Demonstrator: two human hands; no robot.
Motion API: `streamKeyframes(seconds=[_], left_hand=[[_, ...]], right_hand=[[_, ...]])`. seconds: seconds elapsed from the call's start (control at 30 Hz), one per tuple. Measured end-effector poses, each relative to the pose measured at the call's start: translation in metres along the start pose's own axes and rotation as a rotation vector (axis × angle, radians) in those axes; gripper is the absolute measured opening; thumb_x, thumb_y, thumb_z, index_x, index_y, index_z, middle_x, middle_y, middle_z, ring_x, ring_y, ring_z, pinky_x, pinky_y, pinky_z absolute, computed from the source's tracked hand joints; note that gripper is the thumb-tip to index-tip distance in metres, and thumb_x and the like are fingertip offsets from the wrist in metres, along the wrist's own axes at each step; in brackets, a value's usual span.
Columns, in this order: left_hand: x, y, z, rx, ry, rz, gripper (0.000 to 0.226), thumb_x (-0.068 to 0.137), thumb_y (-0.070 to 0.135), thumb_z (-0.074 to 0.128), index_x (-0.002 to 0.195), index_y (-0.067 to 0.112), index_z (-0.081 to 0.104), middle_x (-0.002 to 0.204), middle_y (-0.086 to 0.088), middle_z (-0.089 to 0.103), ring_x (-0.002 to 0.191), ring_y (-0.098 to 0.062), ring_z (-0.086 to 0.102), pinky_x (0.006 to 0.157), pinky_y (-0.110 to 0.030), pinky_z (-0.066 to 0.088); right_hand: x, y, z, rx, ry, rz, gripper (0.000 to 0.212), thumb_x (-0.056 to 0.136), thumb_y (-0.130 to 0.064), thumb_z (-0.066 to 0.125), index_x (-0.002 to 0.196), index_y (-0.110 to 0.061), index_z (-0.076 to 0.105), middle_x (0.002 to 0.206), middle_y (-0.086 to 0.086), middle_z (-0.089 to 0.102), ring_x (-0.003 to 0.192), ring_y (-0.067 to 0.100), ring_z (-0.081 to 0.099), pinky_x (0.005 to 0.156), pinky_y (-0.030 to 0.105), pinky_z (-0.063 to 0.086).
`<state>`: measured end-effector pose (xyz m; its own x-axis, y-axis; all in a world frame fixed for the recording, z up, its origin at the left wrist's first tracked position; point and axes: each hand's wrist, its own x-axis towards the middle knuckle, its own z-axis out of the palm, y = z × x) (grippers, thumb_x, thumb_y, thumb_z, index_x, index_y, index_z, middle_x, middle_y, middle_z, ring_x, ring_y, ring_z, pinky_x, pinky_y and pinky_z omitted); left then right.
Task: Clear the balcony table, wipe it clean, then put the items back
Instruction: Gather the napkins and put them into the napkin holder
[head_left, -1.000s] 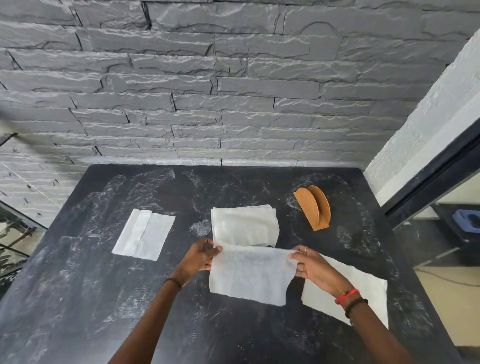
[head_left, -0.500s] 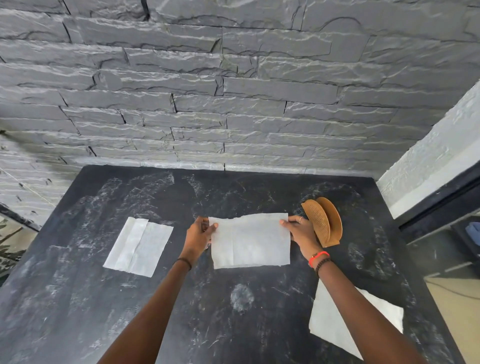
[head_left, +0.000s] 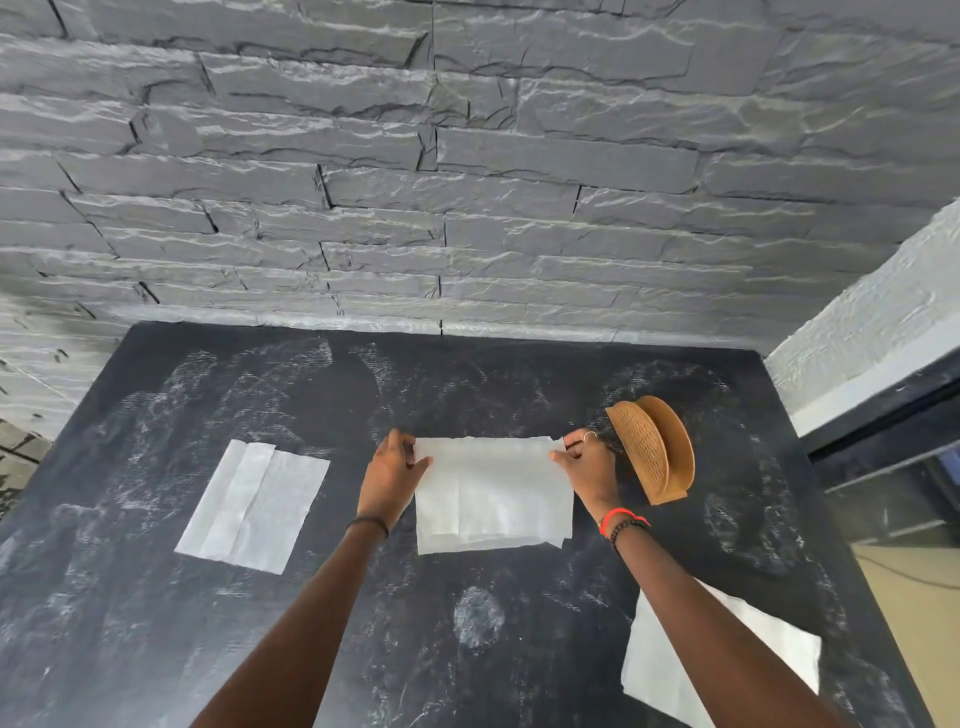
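Pinching the napkin (head_left: 493, 493) by its far corners, left hand (head_left: 389, 478) and right hand (head_left: 589, 467) stretch it crosswise, just left of the wooden holder (head_left: 654, 449), nearest the right hand.

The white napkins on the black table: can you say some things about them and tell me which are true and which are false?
1. The left hand and the right hand each pinch a top corner of the middle white paper napkin. True.
2. The tan woven napkin holder stands left of both hands. False: it stands just right of the right hand.
3. A folded white paper napkin lies flat left of the left hand, untouched. True.
4. The black table is spotless. False: pale smudges mark it.
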<state>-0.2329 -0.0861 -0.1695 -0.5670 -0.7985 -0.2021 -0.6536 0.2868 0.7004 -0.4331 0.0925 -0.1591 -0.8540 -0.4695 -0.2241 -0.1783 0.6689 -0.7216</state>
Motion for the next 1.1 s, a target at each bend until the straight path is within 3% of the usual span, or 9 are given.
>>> streamKeyframes(seconds=[0.2,0.27,0.4,0.5,0.63,0.8,0.97,1.1], left_hand=[[-0.013,0.001,0.000,0.056,0.117,-0.004,0.033,0.090,0.020,0.065,0.115,0.002,0.054,0.112,-0.016,0.057,0.104,-0.035,0.055,0.089,-0.045,0.046],[-0.020,0.005,-0.002,0.037,0.181,0.023,0.031,0.093,0.020,0.061,0.117,0.001,0.054,0.111,-0.017,0.057,0.102,-0.036,0.055,0.088,-0.046,0.045],[-0.040,0.017,-0.003,0.081,0.274,0.123,0.021,0.096,0.020,0.057,0.108,0.002,0.057,0.101,-0.015,0.058,0.090,-0.033,0.057,0.078,-0.043,0.046],[-0.060,0.032,0.008,0.089,0.306,0.216,0.015,0.096,0.019,0.056,0.102,0.005,0.059,0.094,-0.011,0.057,0.083,-0.029,0.056,0.074,-0.040,0.044],[-0.101,0.063,0.045,0.077,0.165,0.336,0.012,0.097,0.018,0.053,0.099,0.014,0.063,0.100,-0.003,0.057,0.087,-0.022,0.055,0.079,-0.037,0.045],[-0.151,0.097,0.101,0.105,-0.106,0.392,0.022,0.099,0.021,0.046,0.104,0.012,0.065,0.107,-0.007,0.057,0.095,-0.027,0.058,0.086,-0.039,0.045],[-0.185,0.114,0.139,0.171,-0.295,0.341,0.026,0.101,0.023,0.041,0.108,0.008,0.061,0.120,-0.009,0.055,0.105,-0.027,0.056,0.089,-0.038,0.045],[-0.195,0.122,0.156,0.230,-0.350,0.282,0.032,0.100,0.032,0.046,0.118,0.006,0.054,0.128,-0.010,0.050,0.113,-0.026,0.053,0.097,-0.037,0.044]], right_hand=[[-0.006,-0.001,-0.005,-0.040,0.076,-0.033,0.031,0.088,-0.023,0.068,0.107,0.000,0.062,0.098,0.015,0.070,0.088,0.027,0.067,0.076,0.032,0.054],[-0.013,0.002,-0.011,-0.029,0.099,-0.042,0.028,0.089,-0.022,0.066,0.104,0.002,0.065,0.105,0.015,0.069,0.092,0.028,0.067,0.079,0.031,0.054],[-0.037,0.020,-0.029,0.043,0.102,-0.028,0.020,0.090,-0.018,0.064,0.100,-0.001,0.067,0.094,0.013,0.072,0.085,0.023,0.067,0.068,0.016,0.047],[-0.055,0.043,-0.046,0.074,0.100,0.038,0.016,0.091,-0.014,0.062,0.095,0.000,0.069,0.094,0.013,0.072,0.088,0.024,0.067,0.075,0.023,0.049],[-0.080,0.077,-0.079,0.081,0.200,0.163,0.013,0.089,-0.005,0.059,0.090,-0.002,0.072,0.093,0.015,0.073,0.090,0.030,0.068,0.085,0.034,0.050],[-0.118,0.120,-0.117,0.023,0.329,0.271,0.016,0.090,-0.006,0.057,0.092,0.001,0.071,0.098,0.021,0.071,0.097,0.037,0.065,0.090,0.038,0.047],[-0.145,0.153,-0.140,0.004,0.407,0.362,0.018,0.091,-0.005,0.055,0.096,0.005,0.069,0.103,0.023,0.069,0.101,0.040,0.063,0.091,0.040,0.046],[-0.158,0.168,-0.148,-0.096,0.357,0.425,0.025,0.091,-0.007,0.055,0.111,0.004,0.064,0.117,0.023,0.063,0.114,0.038,0.055,0.099,0.037,0.039]])
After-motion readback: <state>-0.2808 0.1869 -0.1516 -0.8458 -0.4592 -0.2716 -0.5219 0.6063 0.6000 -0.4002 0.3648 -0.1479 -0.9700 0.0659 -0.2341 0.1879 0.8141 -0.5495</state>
